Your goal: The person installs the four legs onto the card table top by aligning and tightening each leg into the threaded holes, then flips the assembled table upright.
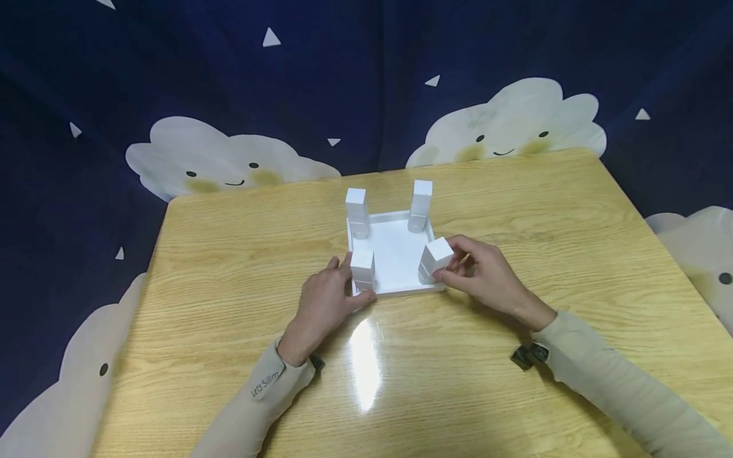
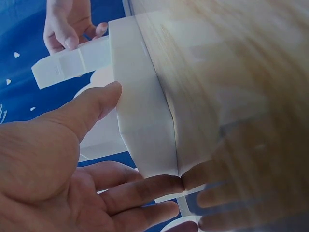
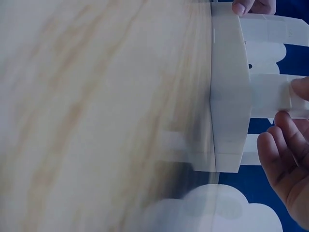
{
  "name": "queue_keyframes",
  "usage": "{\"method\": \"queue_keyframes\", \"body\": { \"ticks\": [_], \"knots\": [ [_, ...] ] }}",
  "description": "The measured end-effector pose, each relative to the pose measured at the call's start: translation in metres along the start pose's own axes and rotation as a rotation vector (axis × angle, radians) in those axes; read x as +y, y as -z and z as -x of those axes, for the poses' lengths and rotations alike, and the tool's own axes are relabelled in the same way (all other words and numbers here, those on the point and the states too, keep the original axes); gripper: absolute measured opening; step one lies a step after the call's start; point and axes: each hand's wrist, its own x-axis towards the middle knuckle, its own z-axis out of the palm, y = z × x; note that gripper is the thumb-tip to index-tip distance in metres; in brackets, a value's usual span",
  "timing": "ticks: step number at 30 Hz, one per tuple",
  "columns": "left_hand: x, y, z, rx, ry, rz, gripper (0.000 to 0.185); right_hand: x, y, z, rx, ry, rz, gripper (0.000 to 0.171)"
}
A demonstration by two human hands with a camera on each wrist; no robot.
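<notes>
A white square tray point(image 1: 395, 254) with low walls lies on the table, with several white square posts standing at its corners. My left hand point(image 1: 328, 296) holds the near left corner of the tray, thumb on the near wall point(image 2: 140, 82) and fingers by the left side. Beside it stands the near left post point(image 1: 363, 266). With thumb and fingers, my right hand point(image 1: 487, 270) pinches the near right post point(image 1: 437, 253), which leans slightly to the right. Its foot is inside the tray's corner. The far left post point(image 1: 356, 207) and far right post point(image 1: 421, 200) stand untouched.
The wooden table point(image 1: 229, 254) extends around the tray on all sides. Behind it hangs a dark blue curtain point(image 1: 343, 83) with white clouds and triangles. Each wrist carries a small dark camera, the right one point(image 1: 529, 355) close to the tabletop.
</notes>
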Motion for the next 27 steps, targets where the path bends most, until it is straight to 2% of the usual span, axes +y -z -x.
{"method": "queue_keyframes", "body": {
  "ticks": [11, 21, 27],
  "knots": [
    [-0.0012, -0.0010, 0.0014, 0.021, -0.015, 0.027, 0.083, -0.0006, -0.0004, 0.0010, 0.019, 0.002, -0.002, 0.027],
    [-0.0003, -0.0005, 0.0011, 0.021, -0.015, 0.028, 0.083, -0.0007, -0.0004, 0.0011, 0.051, -0.037, 0.036, 0.038],
    [-0.0007, -0.0001, 0.0012, 0.012, -0.011, 0.042, 0.076, -0.0017, -0.0010, -0.0007, 0.035, -0.039, 0.024, 0.039]
  ]
}}
